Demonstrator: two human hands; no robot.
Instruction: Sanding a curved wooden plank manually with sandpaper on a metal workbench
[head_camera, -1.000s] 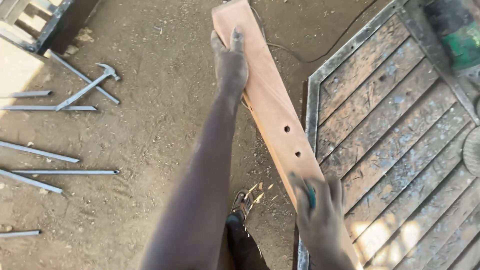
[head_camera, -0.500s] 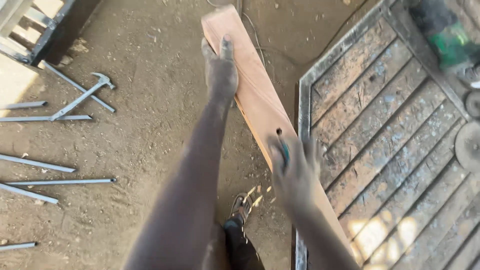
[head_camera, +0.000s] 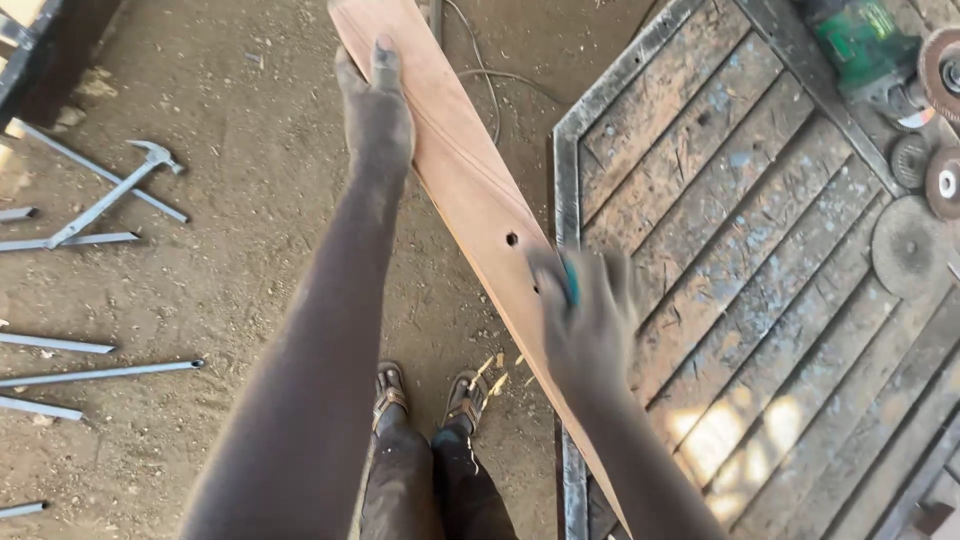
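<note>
The left hand (head_camera: 375, 115) lies flat on the far end of a long wooden plank (head_camera: 470, 190), fingers stretched along the wood and thumb hooked over its left edge, pressing rather than gripping. The plank runs slantwise from beyond that hand down toward the person, its near end passing under the right forearm. The right hand (head_camera: 590, 320) rests on the plank's near stretch, closed around a small teal object (head_camera: 571, 283); the hand is blurred, so what the object is cannot be made out, though it may be a sanding pad. Just beyond this hand two small drilled holes (head_camera: 512, 239) show in the wood.

Right of the right hand, almost against the plank, lies a metal door panel (head_camera: 760, 250) with slanted slats and a steel frame, flat on the dirt floor (head_camera: 240, 250). At its far right corner sits a green angle grinder (head_camera: 868, 50), with several loose grinding discs (head_camera: 908, 245) near it. A cable (head_camera: 490, 80) trails on the floor just right of the left hand.

Well to the left of the left arm, a claw hammer (head_camera: 115, 195) lies among several thin metal rods (head_camera: 100, 373). Below the arms, the person's sandalled feet (head_camera: 430, 395) stand on the dirt with a few wood chips (head_camera: 495, 375) beside them.
</note>
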